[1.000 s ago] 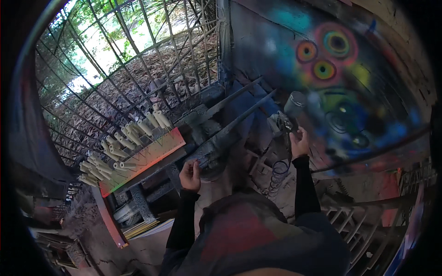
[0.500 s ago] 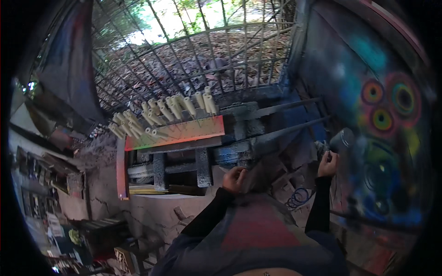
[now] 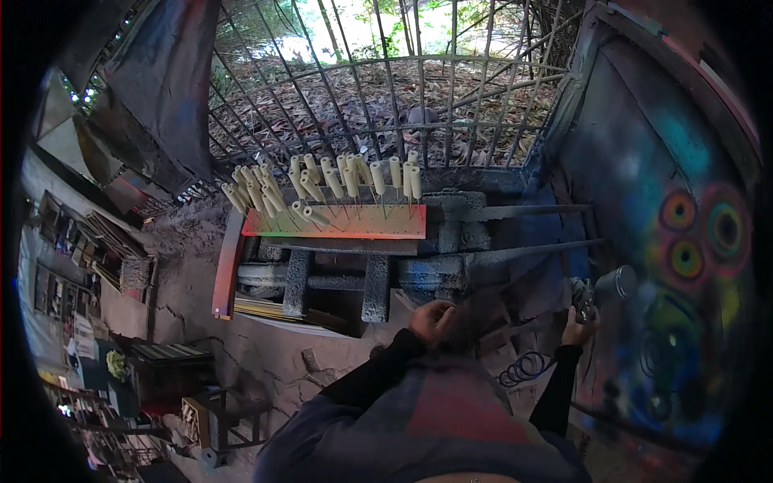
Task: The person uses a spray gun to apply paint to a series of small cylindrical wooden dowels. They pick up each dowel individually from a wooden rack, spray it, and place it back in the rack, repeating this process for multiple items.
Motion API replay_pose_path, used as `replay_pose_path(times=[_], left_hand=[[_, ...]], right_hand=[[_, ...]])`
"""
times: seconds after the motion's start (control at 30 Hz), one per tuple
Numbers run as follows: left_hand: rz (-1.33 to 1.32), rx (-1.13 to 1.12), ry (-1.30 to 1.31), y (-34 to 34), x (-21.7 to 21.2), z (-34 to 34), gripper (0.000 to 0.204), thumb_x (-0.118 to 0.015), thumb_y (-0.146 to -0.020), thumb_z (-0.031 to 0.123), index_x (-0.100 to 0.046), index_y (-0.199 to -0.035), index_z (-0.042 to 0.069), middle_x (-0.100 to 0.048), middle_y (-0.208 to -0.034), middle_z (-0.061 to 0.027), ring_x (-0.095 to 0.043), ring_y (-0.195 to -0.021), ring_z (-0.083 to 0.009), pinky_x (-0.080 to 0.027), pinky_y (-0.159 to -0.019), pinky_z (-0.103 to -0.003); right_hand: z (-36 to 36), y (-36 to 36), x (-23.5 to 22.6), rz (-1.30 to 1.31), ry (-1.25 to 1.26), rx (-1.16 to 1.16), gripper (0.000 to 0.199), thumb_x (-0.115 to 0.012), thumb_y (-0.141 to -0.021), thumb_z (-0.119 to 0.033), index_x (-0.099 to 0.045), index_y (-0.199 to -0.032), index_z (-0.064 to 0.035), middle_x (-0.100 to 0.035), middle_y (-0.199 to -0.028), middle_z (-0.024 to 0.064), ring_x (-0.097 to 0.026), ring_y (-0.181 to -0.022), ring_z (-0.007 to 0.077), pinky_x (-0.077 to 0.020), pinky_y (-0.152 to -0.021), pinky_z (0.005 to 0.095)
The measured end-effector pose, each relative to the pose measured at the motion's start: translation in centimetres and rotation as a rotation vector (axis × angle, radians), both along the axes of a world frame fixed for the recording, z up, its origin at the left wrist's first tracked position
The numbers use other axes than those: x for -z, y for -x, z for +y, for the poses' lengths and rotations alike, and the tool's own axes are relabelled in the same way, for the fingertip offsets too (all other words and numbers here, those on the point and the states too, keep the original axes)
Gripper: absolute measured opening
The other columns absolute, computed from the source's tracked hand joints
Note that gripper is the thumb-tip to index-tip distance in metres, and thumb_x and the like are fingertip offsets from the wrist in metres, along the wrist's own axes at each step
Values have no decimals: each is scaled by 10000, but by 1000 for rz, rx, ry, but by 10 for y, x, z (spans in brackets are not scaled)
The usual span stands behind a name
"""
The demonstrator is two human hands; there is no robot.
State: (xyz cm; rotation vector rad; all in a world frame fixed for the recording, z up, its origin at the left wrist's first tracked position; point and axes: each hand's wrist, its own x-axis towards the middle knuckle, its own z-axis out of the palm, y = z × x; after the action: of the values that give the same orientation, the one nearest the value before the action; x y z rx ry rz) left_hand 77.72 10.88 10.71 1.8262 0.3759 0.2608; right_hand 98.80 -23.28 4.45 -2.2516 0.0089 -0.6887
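My right hand [image 3: 579, 326] is wrapped round the handle of a metal spray gun [image 3: 588, 299], which carries a grey round cup [image 3: 618, 283] at its side. In front of my body my left hand [image 3: 435, 322] is closed with its fingers curled; what it holds, if anything, I cannot make out. Ahead and to the left, several pale cream tubes [image 3: 352, 179] stand on thin wires in a board [image 3: 338, 223] coloured orange, pink and green. Some tubes lean, and a couple lie nearly flat.
The board rests on a paint-crusted frame [image 3: 377, 288] with long bars [image 3: 531, 211]. A barred window [image 3: 403, 97] is behind it. To the right stands a paint-covered panel [image 3: 652, 241]. A coiled blue hose [image 3: 525, 368] lies near my right forearm. Stacked sheets [image 3: 278, 312] sit under the frame.
The view has shifted, so the board appears further right. My right hand, earlier at the spray gun with bent fingers, now wraps round its handle. My left hand stays closed before me.
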Motion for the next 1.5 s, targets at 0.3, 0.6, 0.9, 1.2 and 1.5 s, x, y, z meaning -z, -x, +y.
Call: replay_pose_path(times=[0.3, 0.6, 0.9, 1.2, 1.5], left_hand=[[17, 393, 151, -22, -31, -55, 234, -566, -958, 169, -608, -1106, -6, -670, -951, -108, -655, -858, -159, -522, -770, -300], [-126, 801, 420, -62, -60, -154, 361, -489, -994, 190, -494, -1309, 12, -647, -1092, -112, -630, -971, -181, -500, -871, -341], [26, 1022, 523, -64, -78, -128, 238, -518, -986, 181, -630, -1091, -1, -667, -910, -20, -612, -856, -101, -498, -800, -291], [92, 976, 803, -66, -55, -120, 215, -623, -934, 158, -658, -1077, 2, -695, -951, -34, -623, -870, -87, -504, -804, -282], [-1, 758, -100, -61, -138, -62, 226, -711, -839, 214, -673, -963, 29, -650, -853, -124, -652, -803, -202, -509, -771, -352]], right_hand=[[1, 25, -89, 485, 93, -81, 403, -609, -777, -187, -624, -1117, 30, -621, -1130, 285, -578, -1091, 403, -469, -896, 440], [72, 90, -209, 355, -665, -561, 611, -538, -945, -55, -275, -1491, -131, -560, -1057, 52, -561, -840, 94, -526, -564, 219], [95, 111, -230, 361, -576, -527, 618, -570, -928, -88, -299, -1483, -107, -568, -938, 37, -527, -703, 59, -465, -482, 183], [106, 109, -229, 320, -452, -664, 596, -538, -909, -61, -320, -1464, -61, -584, -963, 63, -558, -754, 100, -512, -554, 212], [113, 115, -228, 468, -582, -698, 629, -531, -906, -12, -301, -1484, -105, -569, -988, 49, -536, -755, 69, -500, -577, 191]])
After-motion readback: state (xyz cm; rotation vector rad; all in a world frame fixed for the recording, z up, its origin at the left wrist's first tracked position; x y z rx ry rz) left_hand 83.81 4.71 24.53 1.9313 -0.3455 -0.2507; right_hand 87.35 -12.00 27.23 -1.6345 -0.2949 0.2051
